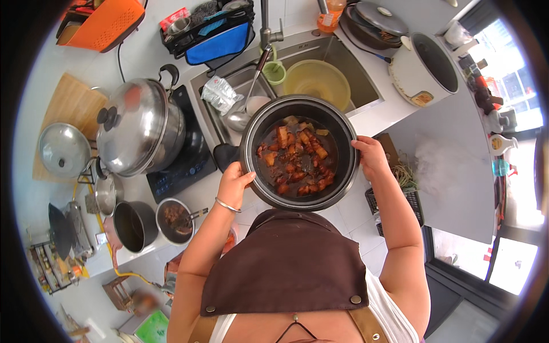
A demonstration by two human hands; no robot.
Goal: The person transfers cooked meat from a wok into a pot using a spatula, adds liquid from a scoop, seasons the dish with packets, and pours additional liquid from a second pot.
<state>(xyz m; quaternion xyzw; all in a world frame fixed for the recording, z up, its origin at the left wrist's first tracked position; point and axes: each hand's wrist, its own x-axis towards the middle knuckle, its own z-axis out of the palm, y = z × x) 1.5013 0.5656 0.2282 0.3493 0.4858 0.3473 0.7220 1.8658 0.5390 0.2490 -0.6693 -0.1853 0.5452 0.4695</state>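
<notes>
Between my two hands I hold a dark round inner pot (343, 171), close in front of my brown apron. Chunks of braised meat (294, 154) lie in dark brown sauce inside it. My left hand (234, 186), with a bangle at the wrist, grips the pot's left rim, its thumb on the edge. On the right rim my right hand (372, 155) has its fingertips hooked over the edge. The undersides of both hands' grips are hidden by the pot. Left of the pot, a black handle (226, 155) shows beside the rim.
Behind the pot is a steel sink (366, 86) with a yellow basin (334, 77) and a ladle (237, 121). A large lidded steamer (134, 128) stands on a black cooktop (191, 163) at left. A steel bowl of food (175, 220) sits nearer. At right stands a white cooker body (409, 77).
</notes>
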